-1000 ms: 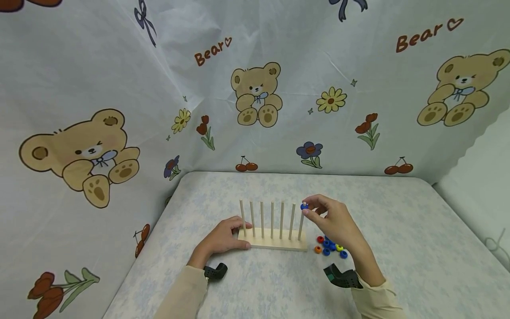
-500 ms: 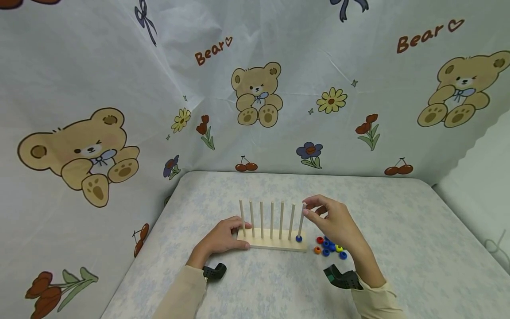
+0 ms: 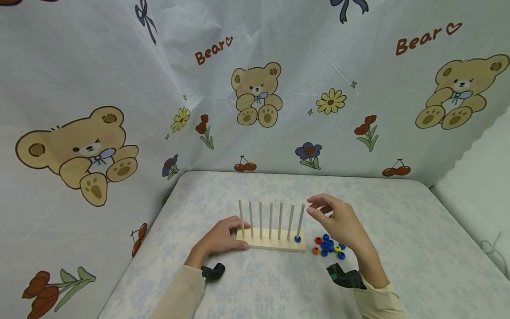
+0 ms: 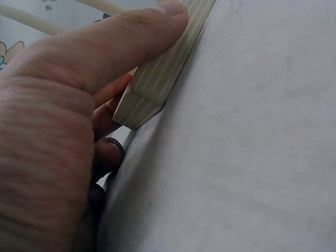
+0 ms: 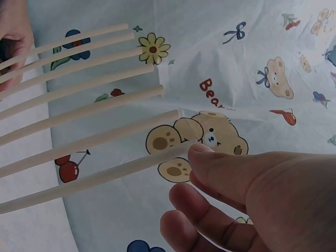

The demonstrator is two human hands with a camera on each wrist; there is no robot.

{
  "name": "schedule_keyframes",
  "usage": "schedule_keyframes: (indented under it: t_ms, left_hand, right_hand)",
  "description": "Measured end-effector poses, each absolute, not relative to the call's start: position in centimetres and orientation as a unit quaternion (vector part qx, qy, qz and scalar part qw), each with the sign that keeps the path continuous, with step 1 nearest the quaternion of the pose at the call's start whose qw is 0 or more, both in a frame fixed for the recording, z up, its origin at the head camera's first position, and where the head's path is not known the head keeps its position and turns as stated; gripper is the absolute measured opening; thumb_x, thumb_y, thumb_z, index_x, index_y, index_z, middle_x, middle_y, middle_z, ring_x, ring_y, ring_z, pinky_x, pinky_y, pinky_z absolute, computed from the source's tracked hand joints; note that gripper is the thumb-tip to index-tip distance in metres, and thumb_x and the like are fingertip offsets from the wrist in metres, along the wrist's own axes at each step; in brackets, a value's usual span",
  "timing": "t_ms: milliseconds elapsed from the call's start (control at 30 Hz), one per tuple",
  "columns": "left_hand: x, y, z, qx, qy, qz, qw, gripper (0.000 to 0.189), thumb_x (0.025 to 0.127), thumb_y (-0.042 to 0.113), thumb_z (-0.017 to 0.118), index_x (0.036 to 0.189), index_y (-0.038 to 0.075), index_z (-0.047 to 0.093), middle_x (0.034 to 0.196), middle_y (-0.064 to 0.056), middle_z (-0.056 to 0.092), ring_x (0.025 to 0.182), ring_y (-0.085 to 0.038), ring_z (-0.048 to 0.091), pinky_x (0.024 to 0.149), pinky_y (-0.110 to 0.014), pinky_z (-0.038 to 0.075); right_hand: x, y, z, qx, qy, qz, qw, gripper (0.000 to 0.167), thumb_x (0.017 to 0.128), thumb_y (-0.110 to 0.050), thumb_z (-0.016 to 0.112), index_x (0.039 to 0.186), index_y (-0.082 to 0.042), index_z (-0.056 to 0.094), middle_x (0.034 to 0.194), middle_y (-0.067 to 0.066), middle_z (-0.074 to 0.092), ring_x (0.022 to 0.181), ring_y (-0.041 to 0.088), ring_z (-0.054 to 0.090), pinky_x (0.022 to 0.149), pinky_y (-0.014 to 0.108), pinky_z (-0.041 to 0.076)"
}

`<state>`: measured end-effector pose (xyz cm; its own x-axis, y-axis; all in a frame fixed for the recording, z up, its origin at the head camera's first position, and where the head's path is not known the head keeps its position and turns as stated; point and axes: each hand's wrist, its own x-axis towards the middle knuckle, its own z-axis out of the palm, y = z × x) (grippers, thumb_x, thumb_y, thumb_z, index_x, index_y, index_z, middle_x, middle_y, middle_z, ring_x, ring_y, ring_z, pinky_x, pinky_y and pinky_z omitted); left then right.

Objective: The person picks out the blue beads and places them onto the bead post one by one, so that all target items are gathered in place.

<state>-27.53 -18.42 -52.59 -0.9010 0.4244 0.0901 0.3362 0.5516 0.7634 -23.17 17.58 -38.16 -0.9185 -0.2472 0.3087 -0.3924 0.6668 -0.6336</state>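
Note:
My left hand (image 3: 218,238) grips the left end of a pale wooden peg stand (image 3: 271,243), thumb along its front edge and fingers behind. In the left wrist view the thumb lies on the base's layered edge (image 4: 155,79). Several thin upright pegs rise from the base in a row. One blue bead (image 3: 297,239) sits at the foot of the rightmost peg (image 3: 300,220); the other pegs are bare. Just right of that peg's top is my right hand (image 3: 338,220), fingers loosely bent and holding nothing. In the right wrist view its thumb overlaps the peg tip (image 5: 184,149).
A loose cluster of blue beads (image 3: 326,237) lies right of the stand, with a red bead (image 3: 318,240), an orange bead (image 3: 316,250) and a yellow bead (image 3: 337,249) among it. A bear-print cloth (image 3: 259,146) hangs behind the table (image 3: 370,199).
The blue bead my right hand held at the rightmost peg's top has dropped down to its foot. My right hand has let go and moved slightly right; my left hand keeps its grip.

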Motion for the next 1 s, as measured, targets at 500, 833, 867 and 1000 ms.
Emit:
schedule_keyframes:
  t_ms: [500,833,867,1000]
  left_hand:
    - [-27.3,-18.5,-52.1,0.225,0.881,0.413,0.051,0.054,0.072,0.054,0.086,0.120,0.040,0.067,0.112,0.014,0.062,0.090,-0.013,0.050,0.079,-0.028,0.044]
    - [-27.8,-18.3,-52.7,0.225,0.884,0.406,0.058,0.056,0.070,0.059,0.085,0.120,0.043,0.067,0.116,0.019,0.061,0.097,-0.010,0.054,0.087,-0.029,0.046]
    - [-27.8,-18.3,-52.8,0.226,0.884,0.406,0.056,0.056,0.071,0.060,0.085,0.121,0.042,0.067,0.116,0.019,0.061,0.096,-0.010,0.053,0.087,-0.029,0.046]
    - [-27.8,-18.6,-52.9,0.224,0.885,0.405,0.050,0.055,0.070,0.061,0.084,0.120,0.044,0.066,0.117,0.019,0.061,0.097,-0.010,0.053,0.086,-0.028,0.045]
  right_hand:
    - [-23.1,17.6,-38.2,0.176,-0.903,0.379,0.101,0.028,0.099,-0.029,0.066,0.120,-0.011,0.068,0.099,0.005,0.070,0.085,0.019,0.066,0.056,0.027,0.050]
    - [-22.4,18.8,-37.6,0.153,-0.911,0.357,0.137,0.026,0.099,-0.030,0.065,0.118,-0.013,0.069,0.098,0.002,0.073,0.085,0.016,0.065,0.076,0.030,0.052]
    - [-22.4,19.0,-37.6,0.150,-0.912,0.357,0.139,0.026,0.099,-0.030,0.065,0.118,-0.013,0.069,0.097,0.002,0.073,0.085,0.016,0.065,0.077,0.030,0.052]
    - [-22.3,19.3,-37.2,0.142,-0.912,0.361,0.136,0.028,0.099,-0.032,0.065,0.119,-0.013,0.068,0.098,0.003,0.073,0.085,0.017,0.065,0.077,0.030,0.052]
